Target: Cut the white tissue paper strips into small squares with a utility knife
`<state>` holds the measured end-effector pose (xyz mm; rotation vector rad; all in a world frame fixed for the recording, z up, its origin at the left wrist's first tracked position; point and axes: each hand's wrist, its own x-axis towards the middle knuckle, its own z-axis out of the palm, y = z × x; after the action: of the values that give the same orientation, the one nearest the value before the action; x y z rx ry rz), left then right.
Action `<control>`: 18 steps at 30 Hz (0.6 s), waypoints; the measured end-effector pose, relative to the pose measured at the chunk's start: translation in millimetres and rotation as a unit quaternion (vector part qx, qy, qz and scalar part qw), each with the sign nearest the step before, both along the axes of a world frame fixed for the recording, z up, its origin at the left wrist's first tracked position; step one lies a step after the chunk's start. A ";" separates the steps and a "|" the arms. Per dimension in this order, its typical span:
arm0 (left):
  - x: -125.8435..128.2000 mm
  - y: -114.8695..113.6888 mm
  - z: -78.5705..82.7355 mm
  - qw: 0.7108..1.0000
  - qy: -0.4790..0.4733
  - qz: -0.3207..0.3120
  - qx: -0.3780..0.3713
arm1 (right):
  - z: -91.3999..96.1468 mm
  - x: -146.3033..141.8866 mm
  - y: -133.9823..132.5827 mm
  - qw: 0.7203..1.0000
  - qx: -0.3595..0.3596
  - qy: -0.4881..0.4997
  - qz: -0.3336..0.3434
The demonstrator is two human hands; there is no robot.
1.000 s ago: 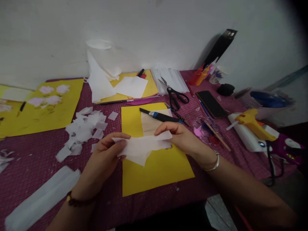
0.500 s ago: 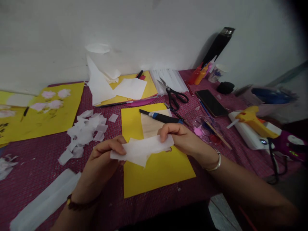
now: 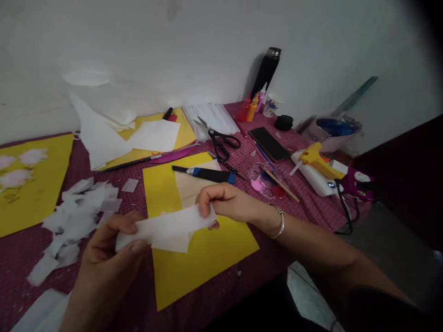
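A white paper strip stretches between my two hands, above a yellow sheet. My left hand pinches the strip's left end between thumb and fingers. The other end is gripped by my right hand, its fingers curled over the edge. Beneath the strip, a pale paper piece rests on the yellow sheet. Just beyond my right hand lies a utility knife, across a beige rectangle. Loose white paper squares are heaped to the left of the yellow sheet.
Black-handled scissors lie behind the knife. To the right are a paint palette, a phone, a yellow glue gun with a cable, and small bottles before a black flask. Decorated yellow paper lies far left.
The camera view has swung to the right, so the table things sit further left. My left thumb now shows on top of the strip's end. Both hands still hold the strip.
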<state>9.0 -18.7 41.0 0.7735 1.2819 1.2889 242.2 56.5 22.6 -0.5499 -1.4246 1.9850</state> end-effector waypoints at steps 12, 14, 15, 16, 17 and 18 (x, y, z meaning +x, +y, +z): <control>3.9 2.9 3.6 0.997 -0.064 0.042 -0.026 | 5.6 -3.3 -5.7 0.997 0.023 -0.066 -0.029; 15.2 5.0 -3.2 0.987 -0.154 0.028 -0.017 | 0.6 -7.7 -7.8 0.994 0.034 -0.080 -0.063; 22.4 5.9 -8.0 0.980 -0.198 0.016 -0.009 | -1.7 -9.8 -8.6 0.992 0.046 -0.091 -0.078; 29.9 6.5 -13.3 0.975 -0.221 -0.017 -0.025 | -3.7 -11.8 -9.4 0.988 0.062 -0.105 -0.091; 36.9 6.8 -18.6 0.970 -0.229 -0.062 -0.045 | -5.3 -13.4 -10.2 0.984 0.084 -0.120 -0.101; 42.8 6.6 -23.5 0.969 -0.219 -0.102 -0.055 | -6.3 -14.7 -10.9 0.979 0.108 -0.135 -0.107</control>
<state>51.7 -12.1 17.4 0.4909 0.8850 1.1310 227.5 45.6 16.2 -0.8598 -1.6441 1.6081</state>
